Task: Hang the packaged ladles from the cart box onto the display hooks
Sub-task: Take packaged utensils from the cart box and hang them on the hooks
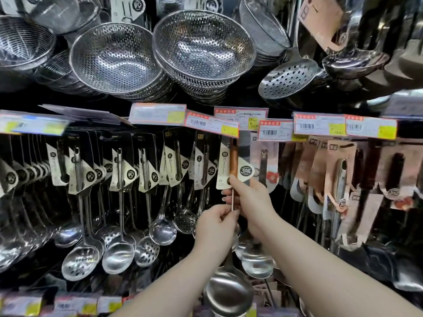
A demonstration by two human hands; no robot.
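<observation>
Head view. I hold one packaged ladle [233, 179] upright against the display, its card level with the row of carded ladles already hanging. My right hand [248, 202] is closed around the metal shaft just below the card, thumb tip touching the card's lower edge. My left hand [216, 223] pinches the shaft lower down between thumb and fingers. The bowl [229, 291] hangs below my wrists. The card's top sits behind a price tag [211, 124], so I cannot tell whether the hole is on the hook.

Judgement: steer from the card, not the shaft; keep the card flat and square to the hook, slide straight back, let go only once it hangs.
</observation>
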